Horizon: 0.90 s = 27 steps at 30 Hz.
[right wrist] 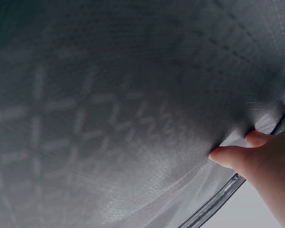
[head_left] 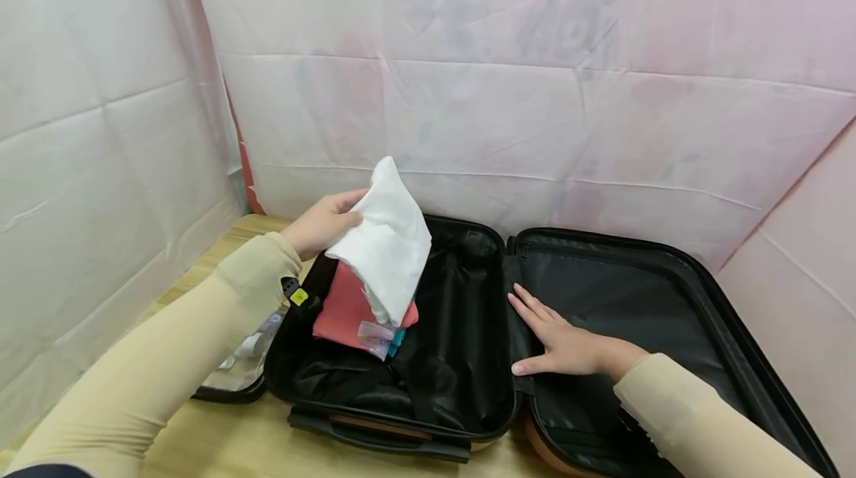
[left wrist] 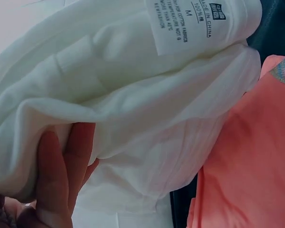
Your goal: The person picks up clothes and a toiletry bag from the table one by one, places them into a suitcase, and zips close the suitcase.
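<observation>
Lifted over the left half of an open black-lined suitcase (head_left: pixel 461 329) is a white garment (head_left: pixel 391 240), its lower part overlapping a folded coral garment (head_left: pixel 343 307). My left hand (head_left: pixel 325 224) grips its left edge, thumb in front. Close up in the left wrist view, its cloth hangs in soft folds around the fingers (left wrist: pixel 52 166), and a printed care label (left wrist: pixel 187 21) shows the size M. My right hand (head_left: pixel 568 344) rests with spread fingers on the dark lining (head_left: pixel 602 292) of the other half, near the hinge. In the right wrist view, fingertips touch a patterned lining (right wrist: pixel 85 118).
Beside the coral garment lie a clear plastic piece (head_left: pixel 376 335) and a bit of blue (head_left: pixel 397 343). A black-edged case with a clear top (head_left: pixel 244 366) is partly hidden behind my left forearm. White sheeting (head_left: pixel 468 91) surrounds the wooden surface (head_left: pixel 221 433).
</observation>
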{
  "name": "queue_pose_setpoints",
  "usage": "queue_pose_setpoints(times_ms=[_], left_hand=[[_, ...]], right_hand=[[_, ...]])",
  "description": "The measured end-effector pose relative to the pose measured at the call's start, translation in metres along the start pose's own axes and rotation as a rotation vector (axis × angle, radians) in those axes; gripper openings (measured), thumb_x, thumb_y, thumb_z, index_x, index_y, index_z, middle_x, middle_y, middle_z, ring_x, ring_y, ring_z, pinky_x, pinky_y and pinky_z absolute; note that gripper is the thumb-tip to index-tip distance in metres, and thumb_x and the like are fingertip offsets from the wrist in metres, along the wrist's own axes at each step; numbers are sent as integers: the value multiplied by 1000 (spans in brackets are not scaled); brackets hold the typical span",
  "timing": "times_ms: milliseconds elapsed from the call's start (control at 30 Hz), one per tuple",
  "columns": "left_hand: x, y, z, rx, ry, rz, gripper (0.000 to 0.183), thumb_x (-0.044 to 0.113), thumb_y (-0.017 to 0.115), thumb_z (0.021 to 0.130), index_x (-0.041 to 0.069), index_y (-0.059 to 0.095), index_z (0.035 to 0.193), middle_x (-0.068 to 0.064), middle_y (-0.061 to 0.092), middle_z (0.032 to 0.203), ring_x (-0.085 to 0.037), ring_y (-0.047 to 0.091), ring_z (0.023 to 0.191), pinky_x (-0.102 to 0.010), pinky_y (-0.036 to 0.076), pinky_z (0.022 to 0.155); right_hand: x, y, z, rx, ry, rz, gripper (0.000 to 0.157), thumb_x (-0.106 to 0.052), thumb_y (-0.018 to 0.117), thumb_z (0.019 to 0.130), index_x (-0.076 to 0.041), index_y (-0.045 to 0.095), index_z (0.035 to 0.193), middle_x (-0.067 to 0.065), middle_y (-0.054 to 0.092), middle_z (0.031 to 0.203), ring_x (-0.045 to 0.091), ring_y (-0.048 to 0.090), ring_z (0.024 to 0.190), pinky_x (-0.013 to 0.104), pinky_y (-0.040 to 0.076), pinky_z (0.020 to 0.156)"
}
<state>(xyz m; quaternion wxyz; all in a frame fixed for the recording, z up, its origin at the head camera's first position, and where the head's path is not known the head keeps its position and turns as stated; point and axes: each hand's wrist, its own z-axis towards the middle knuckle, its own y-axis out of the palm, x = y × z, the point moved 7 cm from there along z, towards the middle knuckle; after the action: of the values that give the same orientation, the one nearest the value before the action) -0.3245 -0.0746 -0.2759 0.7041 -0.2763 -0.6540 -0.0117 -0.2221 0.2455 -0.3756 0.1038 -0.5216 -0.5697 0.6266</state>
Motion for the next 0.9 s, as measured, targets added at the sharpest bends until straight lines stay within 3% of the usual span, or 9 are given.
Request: queue_pose_setpoints(times_ms=[167,533,900], left_hand=[[-1,2,-1,10,1,-15,50,7,38,99,12,27,148,-18,43,138,-25,59,91,-32,51,73],[-4,11,1,33,12,-67,50,5,40,98,11,31,147,-21,48,132,-23,59,89,-31,51,72],[-11,23,-1,5,6,-59,52,6,40,97,10,28,147,-20,47,134,-23,58,94,-31,49,76]], right_hand=[[-2,-1,2,5,-13,-16,102,-47,65,83,-5,1,150,15,-14,153,45,-3,136,69,10,99],[-2,0,2,13,-22,-25,101,-48,64,84,-5,1,150,14,-13,154,44,-3,137,69,10,99],[0,3,0,0,-6,-22,102,-50,64,84,-6,0,150,13,-14,154,43,-3,137,68,12,99]])
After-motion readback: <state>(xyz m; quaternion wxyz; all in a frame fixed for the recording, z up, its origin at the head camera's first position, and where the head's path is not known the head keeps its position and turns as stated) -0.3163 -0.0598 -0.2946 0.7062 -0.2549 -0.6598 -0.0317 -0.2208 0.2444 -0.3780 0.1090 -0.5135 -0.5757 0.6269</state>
